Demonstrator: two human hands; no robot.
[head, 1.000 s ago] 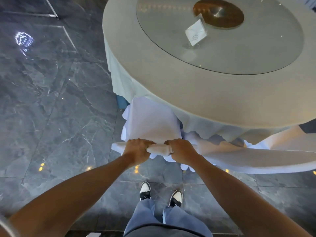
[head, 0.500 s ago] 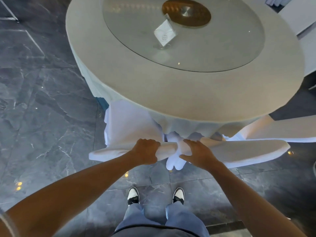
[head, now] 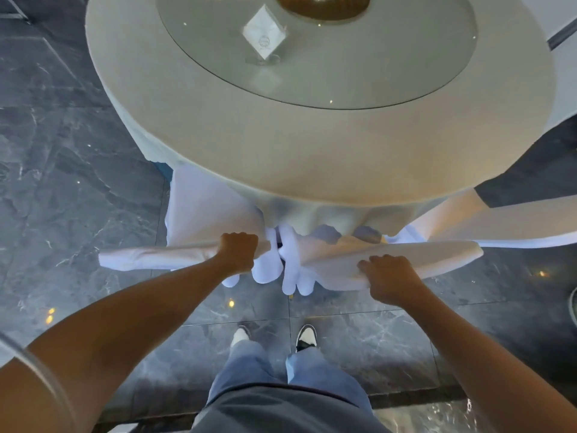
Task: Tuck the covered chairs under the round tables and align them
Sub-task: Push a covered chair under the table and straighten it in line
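- Centrally, two bare hands rest on the top rails of two white-covered chairs, both drawn up against the near edge of a round table.
- Left hand has its fingers curled over the top rail of the left chair, gripping it through the cloth cover.
- Right hand lies on the top rail of the right chair; its fingers bend over the rail's near edge, holding it more loosely than the left.
- Both chairs stand side by side at the table's near edge, their seats already hidden under the tablecloth, and their rails nearly meet in front of the person.
- Between the rails, loose folds of cover fabric hang down in white lobes.
- As a judgement: the covers are soft and likely to slip over the frame beneath, so a hold on the stiff top rail is better than pinching cloth. The chairs look light enough to slide on the polished floor.
- Farther along the table's right edge, another covered chair is partly in view.
- On the table sits a large glass turntable with a brown centre disc.
- A small white card stands on the glass; it carries a faint round emblem, too small to read.
- Below the table, dark marbled floor tiles reflect small lights, and the person's jeans and black-and-white shoes show.
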